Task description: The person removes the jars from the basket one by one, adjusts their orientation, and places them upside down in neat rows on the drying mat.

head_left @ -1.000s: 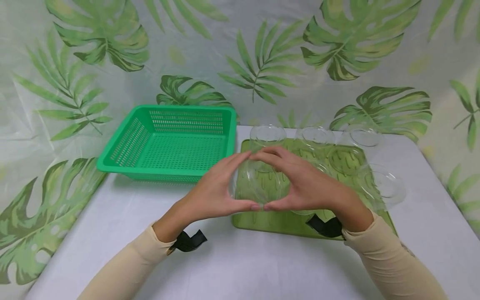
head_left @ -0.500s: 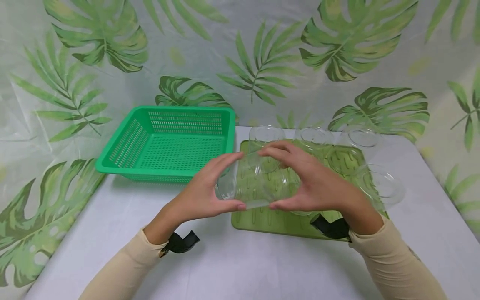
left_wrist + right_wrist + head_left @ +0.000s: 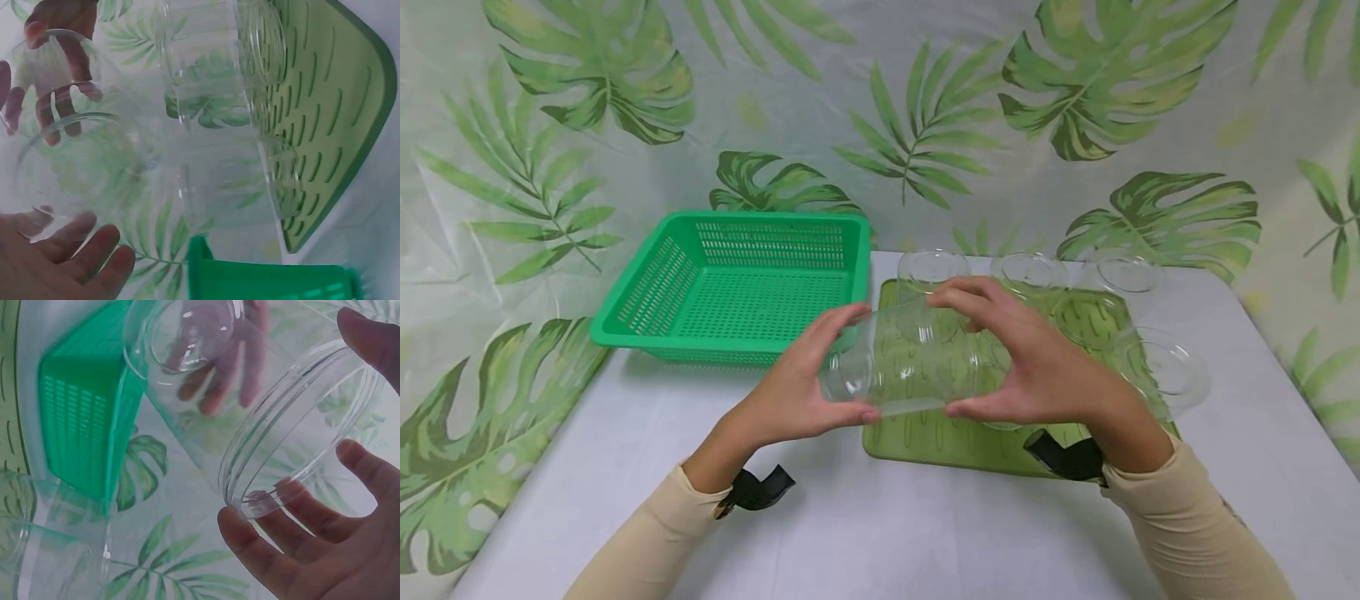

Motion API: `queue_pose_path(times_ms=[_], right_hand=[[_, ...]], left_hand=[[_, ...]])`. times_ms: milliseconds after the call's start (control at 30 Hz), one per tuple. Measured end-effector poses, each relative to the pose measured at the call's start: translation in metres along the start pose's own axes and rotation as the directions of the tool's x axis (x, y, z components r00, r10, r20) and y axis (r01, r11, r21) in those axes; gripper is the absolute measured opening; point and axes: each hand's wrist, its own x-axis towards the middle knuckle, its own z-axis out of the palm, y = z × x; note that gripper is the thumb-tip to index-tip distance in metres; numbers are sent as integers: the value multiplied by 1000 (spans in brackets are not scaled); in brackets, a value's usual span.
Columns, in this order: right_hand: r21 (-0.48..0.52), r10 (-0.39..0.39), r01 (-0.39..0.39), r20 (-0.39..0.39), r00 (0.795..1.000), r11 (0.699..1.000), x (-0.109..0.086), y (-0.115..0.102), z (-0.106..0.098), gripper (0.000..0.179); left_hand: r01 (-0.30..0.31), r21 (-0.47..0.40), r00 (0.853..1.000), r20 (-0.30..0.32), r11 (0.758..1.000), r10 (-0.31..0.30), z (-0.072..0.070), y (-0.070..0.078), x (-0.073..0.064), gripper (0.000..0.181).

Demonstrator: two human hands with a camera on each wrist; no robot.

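A clear jar [image 3: 906, 367] lies sideways in the air above the green drying mat [image 3: 917, 446], held between both hands. My left hand [image 3: 801, 383] grips its left end, with the thumb below and the fingers above. On the other end, my right hand [image 3: 1030, 362] holds the jar with curled fingers. The right wrist view shows the threaded rim of the jar [image 3: 294, 419] beside the right hand's fingers, with no lid on it. Through the clear wall, the left hand's fingers show near the base. Several similar clear jars stand on the mat behind, partly hidden by the right hand.
A green perforated basket [image 3: 730, 342] stands to the left of the mat, with nothing inside. One clear jar [image 3: 1168, 375] stands near the mat's right edge. A white cloth [image 3: 865, 533] covers the table, and a leaf-patterned sheet [image 3: 917, 117] hangs behind.
The hands have moved apart, left hand leftward and right hand slightly rightward. The jar has turned from facing me more end-on to lying lengthwise between them. The basket and other jars stay put.
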Motion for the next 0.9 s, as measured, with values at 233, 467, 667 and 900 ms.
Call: queue_pose_path(times_ms=[233, 467, 667, 900], right_hand=[[51, -55, 60, -86, 995, 997, -2, 5, 1, 92], [81, -54, 62, -93, 994, 995, -2, 8, 5, 92], [109, -36, 46, -89, 995, 993, -5, 12, 9, 96], [93, 59, -54, -45, 997, 994, -11, 13, 18, 113]], left_hand=[[53, -202, 999, 16, 978, -50, 2, -5, -4, 120], [35, -241, 999, 6, 970, -34, 1, -7, -4, 117], [-10, -261, 1000, -31, 965, 2, -2, -6, -3, 108], [-24, -215, 999, -52, 976, 13, -9, -1, 0, 105]])
